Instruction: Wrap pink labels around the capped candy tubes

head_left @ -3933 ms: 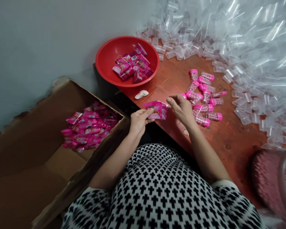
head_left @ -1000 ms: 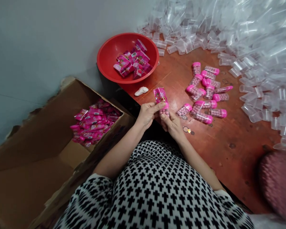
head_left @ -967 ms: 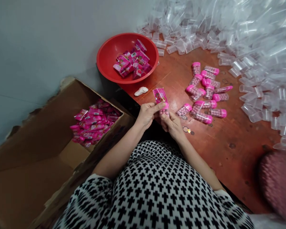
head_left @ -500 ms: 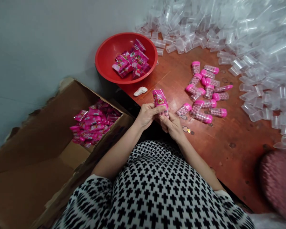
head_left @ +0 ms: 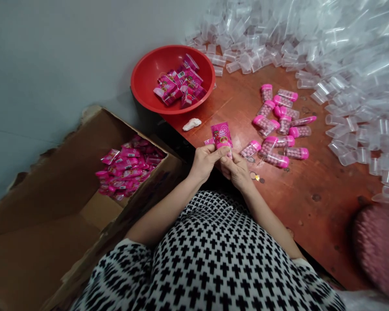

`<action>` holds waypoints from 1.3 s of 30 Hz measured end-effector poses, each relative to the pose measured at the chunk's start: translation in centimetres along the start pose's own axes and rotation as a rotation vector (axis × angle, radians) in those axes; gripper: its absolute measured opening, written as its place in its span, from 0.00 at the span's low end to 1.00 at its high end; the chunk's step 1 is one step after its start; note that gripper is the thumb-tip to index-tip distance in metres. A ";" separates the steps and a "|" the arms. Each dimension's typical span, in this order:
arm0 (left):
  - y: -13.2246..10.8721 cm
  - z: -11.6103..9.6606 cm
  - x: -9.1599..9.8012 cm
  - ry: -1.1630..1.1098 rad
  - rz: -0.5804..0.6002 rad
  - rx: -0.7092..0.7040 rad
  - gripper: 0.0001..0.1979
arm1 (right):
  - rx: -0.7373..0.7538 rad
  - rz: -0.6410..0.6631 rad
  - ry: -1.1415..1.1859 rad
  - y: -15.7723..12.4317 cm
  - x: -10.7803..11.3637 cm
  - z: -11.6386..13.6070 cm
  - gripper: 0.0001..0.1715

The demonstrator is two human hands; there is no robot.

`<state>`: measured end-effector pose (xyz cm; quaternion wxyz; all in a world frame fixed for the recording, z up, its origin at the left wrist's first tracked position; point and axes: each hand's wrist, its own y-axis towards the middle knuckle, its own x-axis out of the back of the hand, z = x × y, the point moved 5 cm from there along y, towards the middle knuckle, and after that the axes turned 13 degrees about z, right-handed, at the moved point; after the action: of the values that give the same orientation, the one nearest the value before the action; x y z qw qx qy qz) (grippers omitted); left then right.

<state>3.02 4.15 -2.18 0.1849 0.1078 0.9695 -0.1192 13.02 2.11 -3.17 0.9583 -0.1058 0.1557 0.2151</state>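
Between my two hands, over the table's near edge, is a glossy pink printed wrapper (head_left: 221, 132) around a clear candy tube (head_left: 230, 154). Pink balls show in the bit of tube below the wrapper; fingers hide the rest. My left hand (head_left: 205, 163) grips the wrapper from the left, thumb across its front. From the right, my right hand (head_left: 237, 169) pinches the tube's lower end. A second bit of pink wrapper (head_left: 209, 141) sticks out above my left fingers. Just right of my hands lie several pink-capped candy tubes (head_left: 250, 149).
A red bowl (head_left: 139, 97) of flat pink wrappers stands at the table's far left corner, beside a white crumpled scrap (head_left: 192, 124). Left, an open cardboard box (head_left: 52, 185) holds wrapped tubes (head_left: 126, 168). Clear empty tubes (head_left: 340, 125) pile up behind and right. Pink balls (head_left: 376, 246) fill a container.
The wrapper has turned to show more of its printed front and covers more of the tube. Both hands have shifted slightly right. A second pink wrapper edge now shows by my left fingers.
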 end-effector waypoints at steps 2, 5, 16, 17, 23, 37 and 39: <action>-0.3 0.2 -0.5 -0.093 0.088 0.069 0.17 | 0.019 0.001 0.029 -0.1 -0.1 -0.2 0.23; -0.7 0.4 -0.8 -0.203 0.194 0.189 0.19 | 0.006 0.028 0.074 -0.3 -0.3 -0.4 0.22; -1.6 0.5 -0.4 -0.276 0.140 0.061 0.19 | 0.038 -0.065 0.212 0.1 0.0 -0.5 0.26; -2.0 0.4 -0.3 -0.270 0.127 0.055 0.18 | 0.026 -0.062 0.206 0.3 -0.2 -0.6 0.26; -6.5 -4.1 7.2 -0.216 -0.415 -0.268 0.27 | -0.034 -0.019 0.094 0.0 -0.4 -0.1 0.23; 0.5 1.0 4.0 1.168 -0.174 -0.327 0.10 | 0.005 -0.164 -0.169 -1.1 2.1 2.1 0.21; 0.6 1.5 4.3 1.162 -0.202 -0.346 0.08 | 0.015 -0.180 -0.261 -0.9 2.7 2.5 0.20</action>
<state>-0.23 5.04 -5.25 -0.3714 0.0312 0.9224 0.1014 16.42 2.98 -1.65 0.9866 -0.0831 0.0214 0.1390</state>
